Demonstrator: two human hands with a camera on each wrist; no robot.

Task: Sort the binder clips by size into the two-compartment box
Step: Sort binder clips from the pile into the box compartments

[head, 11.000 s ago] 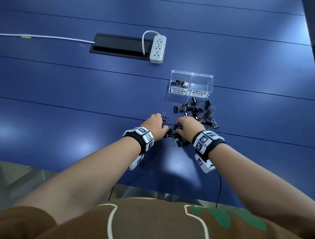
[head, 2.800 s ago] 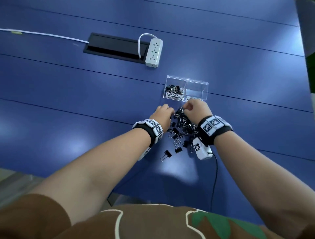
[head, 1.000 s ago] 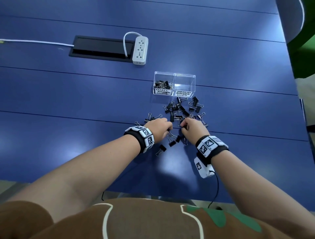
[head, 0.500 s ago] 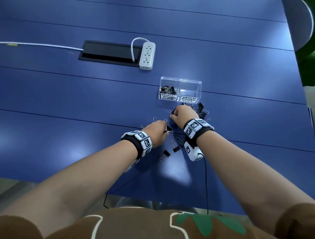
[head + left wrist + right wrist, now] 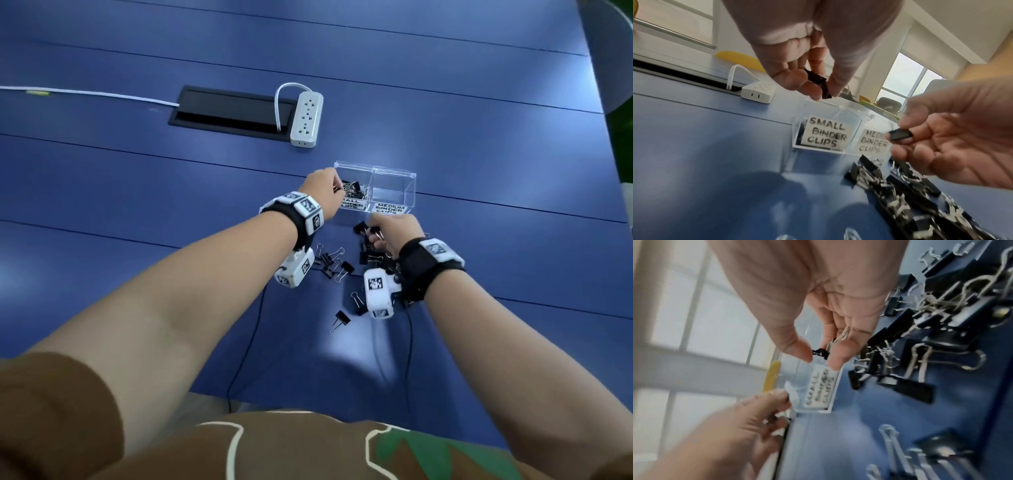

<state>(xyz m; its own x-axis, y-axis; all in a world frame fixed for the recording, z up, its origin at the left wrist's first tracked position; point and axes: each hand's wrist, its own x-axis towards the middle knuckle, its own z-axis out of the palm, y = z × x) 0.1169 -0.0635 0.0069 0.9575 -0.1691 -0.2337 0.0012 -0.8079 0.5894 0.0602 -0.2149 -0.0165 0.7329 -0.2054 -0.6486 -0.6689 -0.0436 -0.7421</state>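
A clear two-compartment box (image 5: 394, 172) stands on the blue table, labelled SMALL BINDER CLIPS (image 5: 825, 134) and MEDIUM BINDER CLIPS (image 5: 872, 142). Several small clips (image 5: 354, 188) lie in the left compartment; the right one shows none. My left hand (image 5: 337, 187) hovers at the left compartment's near left corner and pinches a small black clip (image 5: 818, 84) between thumb and fingers. My right hand (image 5: 371, 235) is just in front of the box over the loose pile of clips (image 5: 371, 258). It pinches a black binder clip (image 5: 900, 134); I cannot tell its size.
More loose clips (image 5: 334, 263) lie left of the pile, and one (image 5: 340, 318) lies nearer me. A white power strip (image 5: 306, 120) and a black cable hatch (image 5: 233, 113) sit behind the box. A white cable (image 5: 85, 93) runs off to the left.
My left hand has lifted off the pile and moved forward to the small compartment with a clip. My right hand stays in front of the box, holding a clip.
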